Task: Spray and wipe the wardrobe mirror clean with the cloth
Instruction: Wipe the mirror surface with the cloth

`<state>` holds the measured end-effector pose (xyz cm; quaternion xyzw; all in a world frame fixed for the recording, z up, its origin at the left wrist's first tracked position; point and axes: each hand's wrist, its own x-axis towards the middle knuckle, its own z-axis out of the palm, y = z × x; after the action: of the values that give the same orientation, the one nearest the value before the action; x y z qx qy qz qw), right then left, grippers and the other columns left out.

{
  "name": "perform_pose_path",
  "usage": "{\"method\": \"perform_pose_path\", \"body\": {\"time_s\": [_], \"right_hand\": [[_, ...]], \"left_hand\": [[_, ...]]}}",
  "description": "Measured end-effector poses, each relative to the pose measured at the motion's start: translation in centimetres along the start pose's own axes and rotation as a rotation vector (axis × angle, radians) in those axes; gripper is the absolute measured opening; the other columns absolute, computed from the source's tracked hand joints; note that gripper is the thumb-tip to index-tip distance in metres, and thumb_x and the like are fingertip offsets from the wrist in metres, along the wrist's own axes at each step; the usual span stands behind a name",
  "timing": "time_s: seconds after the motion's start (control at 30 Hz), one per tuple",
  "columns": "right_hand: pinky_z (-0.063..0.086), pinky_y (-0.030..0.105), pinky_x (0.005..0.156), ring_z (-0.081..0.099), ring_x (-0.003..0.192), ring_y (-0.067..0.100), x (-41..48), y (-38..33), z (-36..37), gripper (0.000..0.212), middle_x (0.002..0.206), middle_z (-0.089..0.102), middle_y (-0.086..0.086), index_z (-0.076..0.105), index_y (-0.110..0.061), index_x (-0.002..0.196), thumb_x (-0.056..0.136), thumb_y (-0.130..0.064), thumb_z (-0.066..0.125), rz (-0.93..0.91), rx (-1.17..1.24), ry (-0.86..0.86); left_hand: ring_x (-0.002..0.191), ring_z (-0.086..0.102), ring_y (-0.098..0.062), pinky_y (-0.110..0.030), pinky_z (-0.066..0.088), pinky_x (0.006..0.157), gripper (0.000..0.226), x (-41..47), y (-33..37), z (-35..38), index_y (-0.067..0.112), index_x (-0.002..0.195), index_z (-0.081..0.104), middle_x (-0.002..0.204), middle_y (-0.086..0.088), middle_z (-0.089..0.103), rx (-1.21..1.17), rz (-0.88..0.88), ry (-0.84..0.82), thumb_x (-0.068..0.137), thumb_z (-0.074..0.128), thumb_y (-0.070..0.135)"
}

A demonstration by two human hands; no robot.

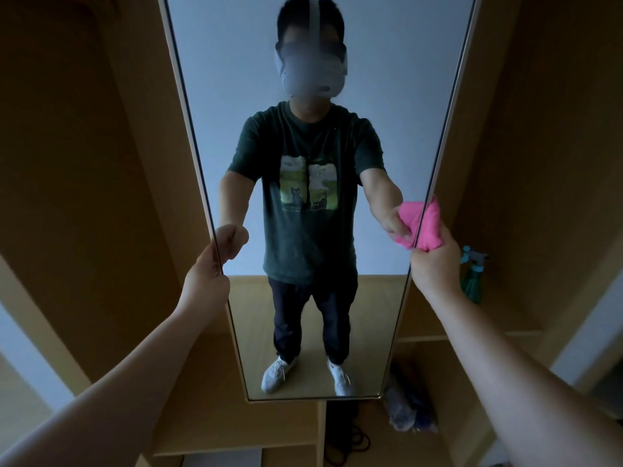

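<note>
The tall wardrobe mirror fills the middle of the view and reflects a person standing in front of it. My left hand grips the mirror's left edge, fingers curled round the frame. My right hand is closed on a bunched pink cloth, which presses against the mirror's right edge. The cloth's reflection shows just inside the glass. A green spray bottle with a teal trigger stands on a shelf to the right of my right hand, partly hidden by my wrist.
Wooden wardrobe panels stand on both sides of the mirror. A wooden shelf on the right carries the bottle. Below it lie a crumpled bluish bag and dark cables near the floor.
</note>
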<state>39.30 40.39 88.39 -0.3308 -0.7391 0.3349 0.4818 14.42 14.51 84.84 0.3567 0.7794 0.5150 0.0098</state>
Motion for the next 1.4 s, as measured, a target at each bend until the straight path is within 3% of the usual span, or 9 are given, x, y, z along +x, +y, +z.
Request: {"method": "perform_pose_path", "body": {"time_s": [0.3,0.4,0.5,0.6,0.73,0.93,1.03,1.13,1.4], "right_hand": [[0.037,0.024,0.096,0.050,0.107,0.009,-1.2,1.2,0.5,0.055,0.112,0.056,-0.005,0.046,-0.016,0.142,0.090,0.001,0.054,0.040,-0.031,0.015],[0.041,0.020,0.087,0.054,0.101,0.009,-1.7,1.9,0.6,0.054,0.105,0.058,-0.006,0.049,-0.017,0.138,0.089,0.003,0.054,0.047,-0.072,0.004],[0.046,0.008,0.074,0.055,0.082,-0.004,-2.2,2.4,0.7,0.058,0.092,0.056,-0.019,0.050,-0.028,0.133,0.088,0.008,0.051,0.096,0.001,0.005],[0.047,0.027,0.093,0.057,0.098,0.010,-2.6,2.9,0.8,0.045,0.098,0.058,-0.004,0.055,-0.013,0.126,0.087,0.009,0.051,0.073,-0.056,-0.033],[0.050,0.029,0.084,0.059,0.093,0.015,-3.2,4.0,0.8,0.046,0.103,0.062,0.003,0.055,-0.013,0.129,0.087,0.007,0.052,0.066,-0.075,-0.087],[0.054,0.028,0.072,0.057,0.076,0.003,-3.7,5.4,1.2,0.039,0.088,0.060,-0.004,0.058,-0.010,0.124,0.087,0.004,0.054,0.085,-0.104,-0.080],[0.049,0.027,0.064,0.057,0.073,0.011,-4.0,5.9,1.3,0.039,0.083,0.059,-0.003,0.057,-0.009,0.122,0.086,0.005,0.053,0.096,-0.119,-0.096],[0.054,0.037,0.073,0.062,0.082,0.023,-4.5,6.3,1.5,0.041,0.091,0.063,0.006,0.057,-0.012,0.124,0.086,0.004,0.053,0.134,-0.098,-0.102],[0.053,0.038,0.073,0.061,0.080,0.029,-5.5,7.3,1.9,0.038,0.090,0.063,0.014,0.058,-0.006,0.119,0.085,0.009,0.051,0.157,-0.111,-0.106]], "left_hand": [[0.110,0.055,-0.008,-0.006,0.038,0.064,0.066,-1.2,0.1,0.4,0.029,0.137,0.047,0.132,0.004,0.057,0.048,-0.098,0.031,0.085,0.037,-0.010],[0.084,0.055,-0.011,-0.018,0.043,0.064,0.046,-1.9,-0.2,0.7,0.020,0.126,0.055,0.114,-0.007,0.065,0.089,-0.145,0.025,0.088,0.039,-0.002],[0.081,0.063,-0.021,-0.032,0.049,0.066,0.033,-2.6,-0.7,0.8,0.018,0.120,0.058,0.100,-0.006,0.068,0.068,-0.170,0.006,0.092,0.044,0.007],[0.075,0.065,-0.022,-0.032,0.049,0.061,0.020,-3.1,-1.2,1.0,0.018,0.108,0.061,0.087,-0.004,0.068,0.059,-0.177,0.008,0.092,0.050,0.011],[0.060,0.057,-0.011,-0.022,0.041,0.052,0.019,-3.8,-2.2,1.2,0.023,0.100,0.061,0.076,0.003,0.064,0.053,-0.194,0.016,0.091,0.051,0.010],[0.068,0.062,-0.007,-0.021,0.044,0.055,0.033,-4.4,-3.0,1.4,0.043,0.085,0.055,0.078,0.011,0.065,0.028,-0.204,0.006,0.091,0.052,0.010],[0.073,0.064,-0.009,-0.022,0.047,0.060,0.025,-4.6,-4.0,1.5,0.035,0.100,0.058,0.085,0.010,0.066,0.018,-0.224,-0.019,0.093,0.052,0.012],[0.083,0.064,-0.010,-0.026,0.051,0.068,0.031,-4.8,-4.9,1.8,0.030,0.108,0.059,0.095,0.009,0.067,-0.008,-0.265,-0.025,0.091,0.053,0.005],[0.106,0.060,-0.022,-0.027,0.045,0.086,0.049,-6.0,-6.2,2.4,0.008,0.128,0.055,0.115,-0.007,0.065,0.005,-0.319,-0.049,0.087,0.041,-0.012]]}}
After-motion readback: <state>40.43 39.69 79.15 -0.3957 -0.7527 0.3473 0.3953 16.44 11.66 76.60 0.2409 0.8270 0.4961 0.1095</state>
